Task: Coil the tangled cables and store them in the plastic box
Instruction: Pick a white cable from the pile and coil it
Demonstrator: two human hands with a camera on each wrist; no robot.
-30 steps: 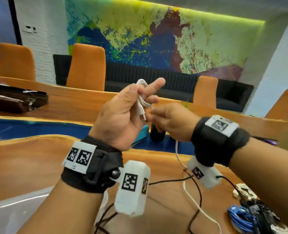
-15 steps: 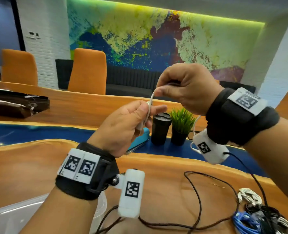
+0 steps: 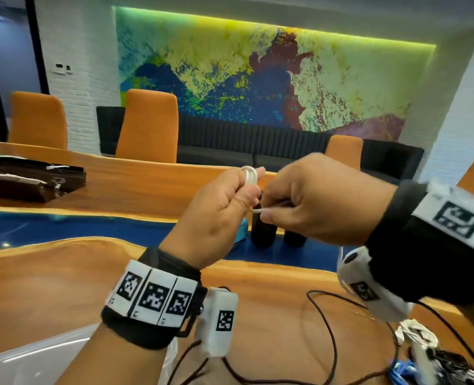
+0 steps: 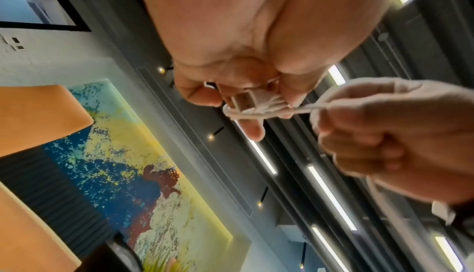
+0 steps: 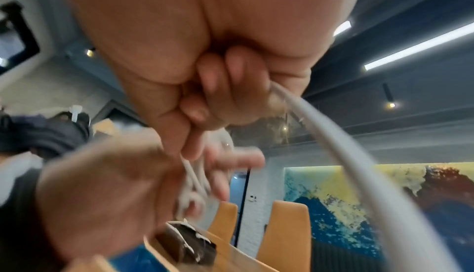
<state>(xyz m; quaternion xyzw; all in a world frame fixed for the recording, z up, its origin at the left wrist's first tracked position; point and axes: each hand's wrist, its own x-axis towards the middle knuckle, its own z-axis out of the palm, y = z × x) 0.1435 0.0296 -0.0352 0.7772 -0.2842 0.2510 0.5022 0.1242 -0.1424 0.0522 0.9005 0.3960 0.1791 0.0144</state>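
Both hands, left (image 3: 216, 209) and right (image 3: 316, 201), pinch a white cable (image 4: 256, 108). Loose cables (image 3: 435, 359) lie at the wooden worktop's (image 3: 50, 287) near right corner. Orange chairs (image 3: 147, 126) face a mural (image 3: 258, 79).

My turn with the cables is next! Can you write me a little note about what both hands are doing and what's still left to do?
Left hand: grips the small coil of white cable with its USB plug, held up above the wooden table.
Right hand: pinches the loose run of the same cable, which trails out of the fist.
Done: a few loops wound.
Left: wind the rest, then put the coil in the plastic box at the near left edge. After that, coil the black cable lying on the table and the mixed cable pile at the near right.
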